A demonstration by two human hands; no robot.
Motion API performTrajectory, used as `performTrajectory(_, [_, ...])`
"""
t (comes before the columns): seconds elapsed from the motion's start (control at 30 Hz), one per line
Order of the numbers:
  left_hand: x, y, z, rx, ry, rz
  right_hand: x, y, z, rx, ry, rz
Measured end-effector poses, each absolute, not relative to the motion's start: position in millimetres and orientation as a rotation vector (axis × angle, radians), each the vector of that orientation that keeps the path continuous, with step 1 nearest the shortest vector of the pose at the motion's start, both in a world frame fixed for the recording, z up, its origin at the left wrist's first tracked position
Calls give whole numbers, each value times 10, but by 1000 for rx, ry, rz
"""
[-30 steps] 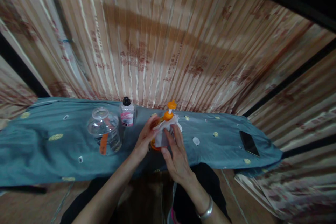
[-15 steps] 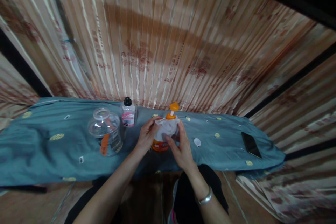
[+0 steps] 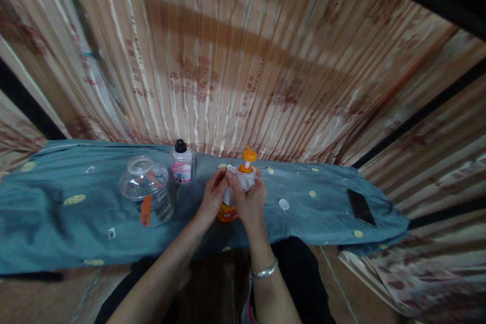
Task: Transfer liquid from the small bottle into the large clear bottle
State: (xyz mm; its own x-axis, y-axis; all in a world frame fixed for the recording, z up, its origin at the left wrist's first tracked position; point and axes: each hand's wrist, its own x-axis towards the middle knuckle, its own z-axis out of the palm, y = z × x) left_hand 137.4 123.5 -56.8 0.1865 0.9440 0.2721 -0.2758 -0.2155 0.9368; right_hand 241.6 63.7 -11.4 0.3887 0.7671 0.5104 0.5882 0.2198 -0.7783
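Most of the body of the pump bottle (image 3: 227,213) is hidden by hands and white cloth (image 3: 246,180); only its orange pump head, collar and amber base band show. Print on the base: not legible. Fingers of the right hand (image 3: 249,197) pass behind the cloth, out of sight; both forearms are cut off by the lower edge. Label text on the black-capped bottle (image 3: 182,171): too small to read.

Grip, right: closed around the cloth, thumb laid across its front, pointing up and left. Grip, left: fingers of the left hand (image 3: 212,196) are curled in at the bottle's left side, tips at the cloth's edge; cannot tell whether they pinch it.

Position: pump bottle stands upright near the middle of the blue-green tablecloth (image 3: 315,220), right of the clear jar (image 3: 161,210).
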Motion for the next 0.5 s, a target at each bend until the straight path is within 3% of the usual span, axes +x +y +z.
performTrajectory(0.23, [1321,1033,-698,1216,691,1282,2270,626,-413,-1349,-1180,121])
performTrajectory(0.5, [1207,971,-623,1236,635,1251,2245,540,-1308,-1500,-1261,238])
